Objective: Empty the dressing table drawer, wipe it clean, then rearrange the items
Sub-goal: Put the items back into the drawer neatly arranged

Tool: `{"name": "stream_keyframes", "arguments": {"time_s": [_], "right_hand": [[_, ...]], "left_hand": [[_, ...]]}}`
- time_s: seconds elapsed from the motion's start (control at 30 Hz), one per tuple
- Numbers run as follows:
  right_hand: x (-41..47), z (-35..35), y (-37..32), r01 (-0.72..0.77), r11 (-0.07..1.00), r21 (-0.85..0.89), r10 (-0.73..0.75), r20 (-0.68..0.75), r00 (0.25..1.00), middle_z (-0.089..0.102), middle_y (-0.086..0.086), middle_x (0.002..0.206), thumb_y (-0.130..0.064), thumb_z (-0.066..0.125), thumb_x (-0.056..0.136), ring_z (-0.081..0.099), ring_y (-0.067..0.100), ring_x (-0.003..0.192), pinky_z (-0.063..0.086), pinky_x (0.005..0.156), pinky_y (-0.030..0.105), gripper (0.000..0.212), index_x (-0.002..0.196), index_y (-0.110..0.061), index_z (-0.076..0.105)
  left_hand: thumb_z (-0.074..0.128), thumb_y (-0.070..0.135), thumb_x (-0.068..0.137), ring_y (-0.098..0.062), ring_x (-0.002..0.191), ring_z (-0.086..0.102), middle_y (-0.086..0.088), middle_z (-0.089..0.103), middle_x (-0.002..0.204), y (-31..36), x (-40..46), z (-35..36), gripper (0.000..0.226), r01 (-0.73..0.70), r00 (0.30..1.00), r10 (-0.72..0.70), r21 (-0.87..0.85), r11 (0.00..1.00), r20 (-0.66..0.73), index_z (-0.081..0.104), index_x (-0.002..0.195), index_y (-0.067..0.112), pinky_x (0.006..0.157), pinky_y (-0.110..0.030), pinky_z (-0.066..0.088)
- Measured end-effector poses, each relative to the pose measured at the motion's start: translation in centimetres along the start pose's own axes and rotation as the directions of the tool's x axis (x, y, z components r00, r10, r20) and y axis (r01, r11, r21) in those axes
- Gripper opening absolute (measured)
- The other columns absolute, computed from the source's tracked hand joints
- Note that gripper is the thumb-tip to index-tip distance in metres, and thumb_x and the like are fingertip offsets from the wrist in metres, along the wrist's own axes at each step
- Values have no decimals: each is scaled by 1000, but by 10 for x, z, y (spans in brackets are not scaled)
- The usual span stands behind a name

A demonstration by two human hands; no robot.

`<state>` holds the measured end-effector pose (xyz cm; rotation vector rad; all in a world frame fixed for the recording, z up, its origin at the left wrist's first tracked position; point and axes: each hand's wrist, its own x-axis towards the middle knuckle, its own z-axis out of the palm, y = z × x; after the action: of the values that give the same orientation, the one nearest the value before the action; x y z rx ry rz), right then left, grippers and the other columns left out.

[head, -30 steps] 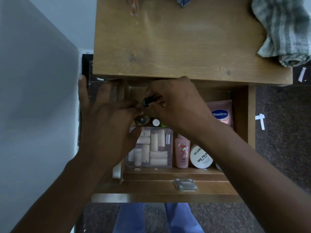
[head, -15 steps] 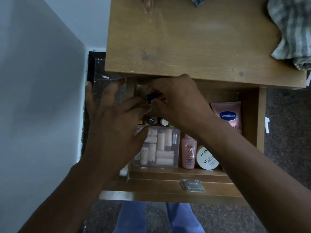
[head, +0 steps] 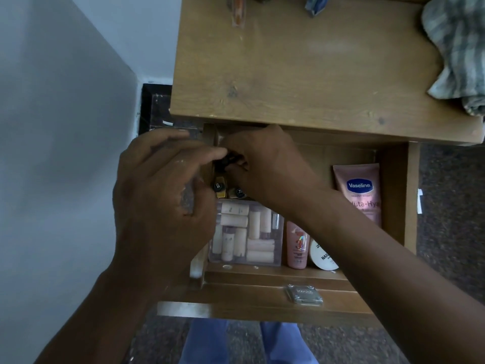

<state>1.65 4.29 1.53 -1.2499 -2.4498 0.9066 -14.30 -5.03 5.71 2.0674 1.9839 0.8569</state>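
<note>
The wooden drawer [head: 393, 200] is pulled out under the dressing table top [head: 301, 69]. My right hand [head: 265, 166] reaches into its back left corner, fingers pinched on a small dark lipstick tube [head: 229, 159]. My left hand [head: 162, 190] hovers over the drawer's left wall, fingers curled and meeting the same tube. Two gold lipsticks [head: 220, 187] stand just in front. A clear box of beige tubes [head: 245, 236], a small pink bottle [head: 296, 245], a white nail polish remover tub [head: 321, 254] and a pink Vaseline tube [head: 360, 193] lie in the drawer.
A grey checked cloth [head: 459, 53] is bunched at the table top's right end. An orange item [head: 238, 11] and a blue item [head: 315, 5] sit at its far edge. A metal lock plate [head: 304, 294] marks the drawer front. A wall [head: 60, 153] stands close on the left.
Both hands stay at the drawer's back left corner with the dark tube between them; my left fingers have curled closer around it. The camera has shifted slightly left.
</note>
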Motion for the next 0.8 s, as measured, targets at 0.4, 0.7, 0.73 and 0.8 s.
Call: {"name": "stream_keyframes", "arguments": {"time_s": [0.4, 0.7, 0.73, 0.8], "right_hand": [[-15, -98, -29, -101, 990, 96, 133, -433, 892, 74, -8, 79, -24, 74, 92, 69, 9, 69, 60, 65, 38, 8, 97, -19, 76], [35, -141, 7, -354, 913, 203, 399, -632, 664, 73, -8, 95, -37, 81, 82, 70, 4, 83, 61, 77, 38, 33, 108, -18, 72], [39, -141, 6, -342, 921, 189, 380, -632, 676, 73, -8, 97, -38, 81, 83, 70, 5, 85, 61, 78, 35, 35, 110, -19, 73], [48, -141, 5, -321, 934, 154, 343, -632, 695, 74, -9, 99, -39, 81, 83, 70, 4, 89, 61, 80, 33, 33, 109, -22, 75]], "left_hand": [[69, 22, 99, -4, 100, 67, 5, 72, 108, 20, 72, -20, 19, 92, 964, -135, -189, 978, -230, 77, 112, 10, 91, -21, 51], [73, 54, 89, -9, 93, 71, 7, 73, 113, 40, 157, 1, 42, 141, 928, -194, -182, 973, -319, 75, 119, 24, 79, -39, 60], [74, 54, 88, -10, 94, 70, 6, 73, 114, 39, 160, 4, 43, 136, 935, -179, -159, 978, -307, 76, 119, 24, 80, -38, 60], [74, 51, 88, -11, 96, 69, 2, 72, 114, 38, 164, 11, 41, 123, 946, -156, -129, 984, -285, 77, 118, 22, 81, -35, 60]]}}
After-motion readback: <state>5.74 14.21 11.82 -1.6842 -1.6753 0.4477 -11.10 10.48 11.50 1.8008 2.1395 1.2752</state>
